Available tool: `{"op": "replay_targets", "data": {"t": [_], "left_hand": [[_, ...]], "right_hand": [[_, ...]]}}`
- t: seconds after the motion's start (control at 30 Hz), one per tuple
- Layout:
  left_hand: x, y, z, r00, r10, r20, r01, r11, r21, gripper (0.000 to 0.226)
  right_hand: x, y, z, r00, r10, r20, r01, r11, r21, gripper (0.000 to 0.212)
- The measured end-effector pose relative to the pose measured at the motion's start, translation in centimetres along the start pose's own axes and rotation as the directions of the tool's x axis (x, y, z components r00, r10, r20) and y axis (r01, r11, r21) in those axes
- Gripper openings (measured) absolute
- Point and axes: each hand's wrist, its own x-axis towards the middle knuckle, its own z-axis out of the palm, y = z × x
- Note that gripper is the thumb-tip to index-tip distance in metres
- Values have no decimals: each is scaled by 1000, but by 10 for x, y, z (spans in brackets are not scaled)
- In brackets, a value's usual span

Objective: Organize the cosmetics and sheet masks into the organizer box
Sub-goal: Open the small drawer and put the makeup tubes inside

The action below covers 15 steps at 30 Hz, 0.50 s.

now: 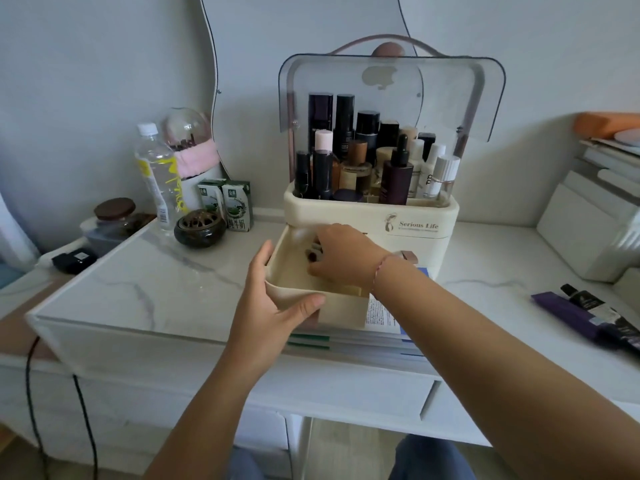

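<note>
A cream organizer box (pixel 422 216) stands on the marble table with its clear lid (pixel 450 91) raised. Its top compartment is packed with several upright cosmetic bottles (pixel 363 157). Its lower drawer (pixel 341 308) is pulled out toward me. My left hand (pixel 273 303) grips the drawer's front left corner, thumb on the front face. My right hand (pixel 341 254) reaches down into the drawer, fingers curled around small dark cosmetic items (pixel 313 254) that are mostly hidden. A stack of sheet masks (pixel 384 332) lies flat under the drawer at the table's front.
At the left stand a water bottle (pixel 157 174), two milk cartons (pixel 227 204), a dark incense burner (pixel 200 228) and a jar (pixel 114 216). A purple box and a dark tube (pixel 595 315) lie at right. White boxes (pixel 588 226) occupy the far right.
</note>
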Motion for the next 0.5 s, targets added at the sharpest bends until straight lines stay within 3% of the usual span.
{"op": "replay_targets", "data": {"t": [0.17,0.27,0.33,0.4,0.5], "left_hand": [[3,-5,-4,1000,2,20,-1,998,-58,111],[0,-13,-9,999,-39,24,42,988,-148,111],[-4,-17,-13,998,-39,56,47,986,-158,90],[-5,-18,-15,996,-12,85,25,987,-160,63],[-2,-16,-12,996,13,84,0,987,-160,51]], "right_hand": [[-13,5,-16,1000,8,-18,-4,978,209,39],[-40,23,-16,964,75,-255,36,914,405,37],[-67,38,-9,916,173,-362,51,844,533,40],[-91,48,2,933,233,-276,-6,774,633,62],[-104,51,21,979,196,-52,-102,700,707,88]]}}
